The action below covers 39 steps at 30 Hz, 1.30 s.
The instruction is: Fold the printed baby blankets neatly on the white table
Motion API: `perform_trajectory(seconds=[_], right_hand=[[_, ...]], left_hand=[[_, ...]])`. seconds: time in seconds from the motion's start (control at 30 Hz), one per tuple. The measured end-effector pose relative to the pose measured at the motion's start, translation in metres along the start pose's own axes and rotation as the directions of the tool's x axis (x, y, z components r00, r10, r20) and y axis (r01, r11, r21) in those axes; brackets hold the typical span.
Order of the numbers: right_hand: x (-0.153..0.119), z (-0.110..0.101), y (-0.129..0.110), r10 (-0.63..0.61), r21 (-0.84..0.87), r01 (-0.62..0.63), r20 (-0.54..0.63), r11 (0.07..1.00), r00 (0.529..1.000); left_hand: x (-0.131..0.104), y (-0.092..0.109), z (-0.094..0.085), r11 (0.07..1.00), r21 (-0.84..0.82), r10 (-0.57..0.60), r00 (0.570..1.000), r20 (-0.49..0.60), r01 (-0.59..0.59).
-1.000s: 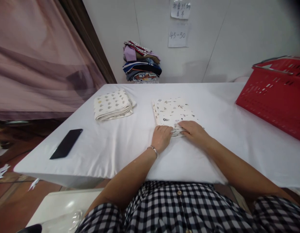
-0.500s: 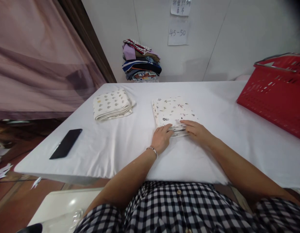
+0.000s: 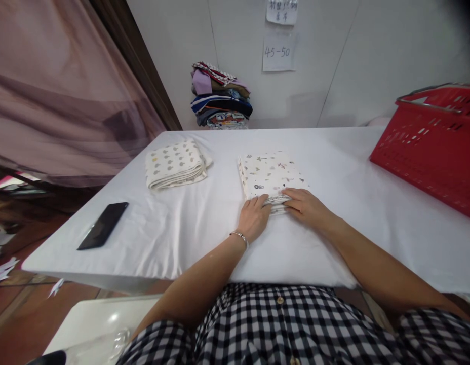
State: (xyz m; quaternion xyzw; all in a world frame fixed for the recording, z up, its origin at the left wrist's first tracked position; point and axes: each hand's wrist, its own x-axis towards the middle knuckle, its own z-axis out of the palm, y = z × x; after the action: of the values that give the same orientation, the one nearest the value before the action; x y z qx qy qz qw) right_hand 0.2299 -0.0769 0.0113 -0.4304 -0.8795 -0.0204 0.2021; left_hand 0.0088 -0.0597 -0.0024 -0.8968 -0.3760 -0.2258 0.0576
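Observation:
A folded white cloth with small printed figures point(image 3: 271, 172) lies on the white-covered table, its layered edge facing me. My left hand point(image 3: 253, 218) grips that near edge at its left end, fingertips on top. On the right end of the same edge, my right hand point(image 3: 305, 205) has its fingers on the top layer and its thumb at the layers below. Both hands are closed on the folded cloth. A second folded cloth, white with grey-green motifs point(image 3: 176, 163), rests to the left, touched by neither hand.
A black phone point(image 3: 104, 225) lies near the table's left edge. The red basket point(image 3: 428, 147) stands at the right. Behind the table's far edge is a pile of folded fabrics point(image 3: 222, 99). White table cover point(image 3: 204, 238) shows wrinkles.
My right hand's fingers have drawn slightly inward and left at the cloth's near edge. My left hand is almost unmoved, and the cloth remains folded in place.

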Motion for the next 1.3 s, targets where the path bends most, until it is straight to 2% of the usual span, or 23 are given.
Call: perform_trajectory(seconds=[0.13, 0.23, 0.43, 0.6, 0.8, 0.93, 1.07, 1.13, 1.2, 1.27, 1.3], right_hand=[[0.001, 0.004, 0.002, 0.002, 0.046, 0.000, -0.044, 0.999, 0.999], [0.002, 0.002, 0.004, -0.004, 0.155, 0.018, -0.088, 0.988, 0.996], [-0.002, -0.001, 0.005, 0.040, 0.268, -0.030, -0.031, 0.963, 0.999], [-0.003, 0.003, 0.005, 0.090, 0.302, -0.079, -0.022, 0.950, 0.996], [-0.001, 0.008, 0.000, 0.069, 0.208, -0.049, -0.086, 0.977, 0.994], [0.001, 0.010, -0.003, 0.044, 0.125, -0.033, -0.087, 0.992, 0.995], [0.000, 0.008, -0.001, 0.028, 0.144, -0.019, -0.063, 0.989, 0.998], [-0.001, 0.007, -0.001, 0.029, 0.139, -0.021, -0.057, 0.990, 0.998], [-0.001, 0.007, -0.001, 0.017, 0.110, -0.010, -0.062, 0.994, 0.998], [0.000, 0.007, -0.004, 0.002, 0.064, 0.003, -0.069, 0.998, 0.998], [0.001, 0.007, -0.006, -0.003, 0.037, 0.006, -0.069, 0.999, 0.998]], left_hand=[[0.002, 0.000, -0.001, 1.000, -0.013, -0.012, 1.000, 0.021, 0.013], [0.002, 0.000, -0.003, 0.999, -0.040, 0.003, 1.000, 0.015, -0.002], [0.001, -0.001, -0.005, 0.991, -0.098, 0.091, 0.995, -0.040, -0.095], [0.002, -0.001, -0.004, 0.992, -0.111, 0.050, 0.998, -0.038, -0.054], [0.002, -0.002, -0.006, 0.989, -0.142, 0.036, 0.998, -0.054, -0.043], [0.002, -0.001, -0.009, 0.981, -0.185, 0.041, 0.997, -0.062, -0.052], [0.000, -0.003, -0.013, 0.931, -0.356, 0.054, 0.996, -0.077, -0.078], [0.000, -0.006, -0.015, 0.877, -0.480, -0.020, 0.996, -0.089, -0.025], [0.002, -0.011, -0.019, 0.820, -0.565, -0.162, 0.983, -0.087, 0.085], [0.007, -0.020, -0.022, 0.778, -0.601, -0.274, 0.960, -0.066, 0.180], [0.011, -0.025, -0.024, 0.770, -0.605, -0.294, 0.954, -0.053, 0.204]])
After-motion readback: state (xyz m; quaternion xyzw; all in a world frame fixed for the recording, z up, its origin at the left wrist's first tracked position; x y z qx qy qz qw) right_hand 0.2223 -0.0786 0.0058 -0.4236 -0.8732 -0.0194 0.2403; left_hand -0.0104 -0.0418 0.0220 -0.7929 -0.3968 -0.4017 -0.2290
